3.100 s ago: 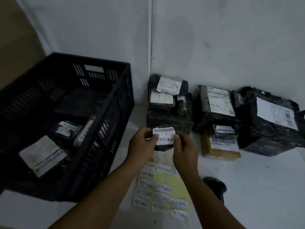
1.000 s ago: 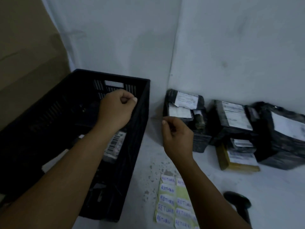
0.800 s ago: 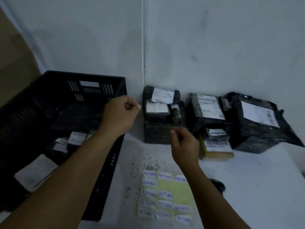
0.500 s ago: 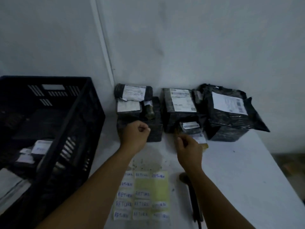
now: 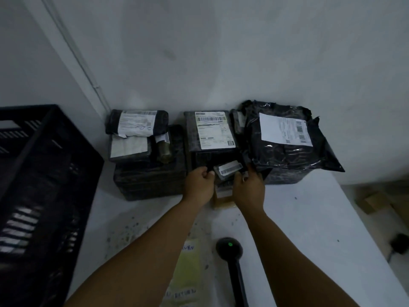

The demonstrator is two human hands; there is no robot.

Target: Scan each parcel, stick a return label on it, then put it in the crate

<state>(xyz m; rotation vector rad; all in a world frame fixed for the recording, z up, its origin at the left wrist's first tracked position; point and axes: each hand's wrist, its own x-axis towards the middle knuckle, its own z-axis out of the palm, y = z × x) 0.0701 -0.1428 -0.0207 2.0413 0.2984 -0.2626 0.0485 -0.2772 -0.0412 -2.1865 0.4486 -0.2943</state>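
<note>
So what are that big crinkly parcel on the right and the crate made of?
The big parcel looks wrapped in glossy black plastic film: it wrinkles and catches highlights, with a matte white paper label stuck on. The crate looks like rigid, matte black moulded plastic, judging by its slotted walls and straight rim, though the dim light leaves that open.

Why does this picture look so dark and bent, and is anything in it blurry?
Head view: dim, bluish room light; the wide lens bows the wall pipe and table edge; the crate is smeared at left; glare glints on the large plastic parcel.
</note>
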